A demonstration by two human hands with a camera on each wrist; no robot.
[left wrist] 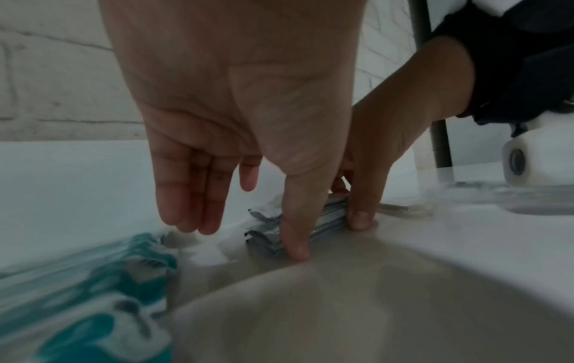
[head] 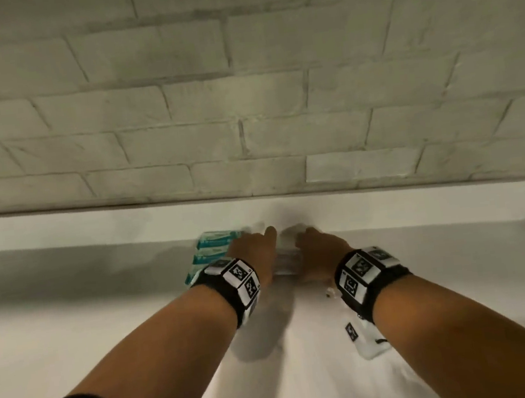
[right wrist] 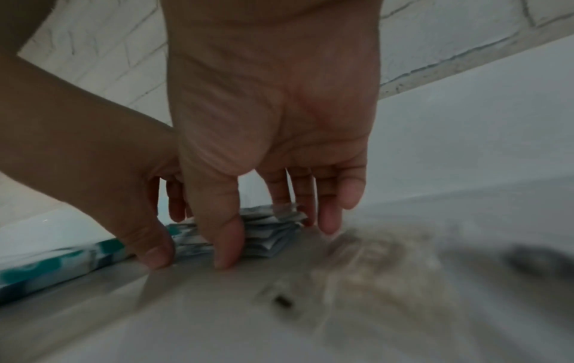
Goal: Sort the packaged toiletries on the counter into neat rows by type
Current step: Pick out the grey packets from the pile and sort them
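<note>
A small stack of white-grey sachets (head: 289,259) lies at the back of the white counter (head: 106,331), against the low ledge. My left hand (head: 258,246) and right hand (head: 312,245) flank the stack. In the left wrist view my left thumb (left wrist: 296,250) presses the stack (left wrist: 264,237) from the front, while the fingers (left wrist: 192,221) hang straight behind it. My right thumb (right wrist: 228,258) touches the stack (right wrist: 267,246) in front, its fingers (right wrist: 327,221) straight at the far end. A row of teal-and-white packs (head: 214,247) lies just left.
A white brick wall (head: 243,102) rises behind the ledge (head: 386,207). In the right wrist view a blurred clear wrapper (right wrist: 366,258) lies on the counter right of the stack. A grey upright pole (left wrist: 436,127) stands at the right in the left wrist view.
</note>
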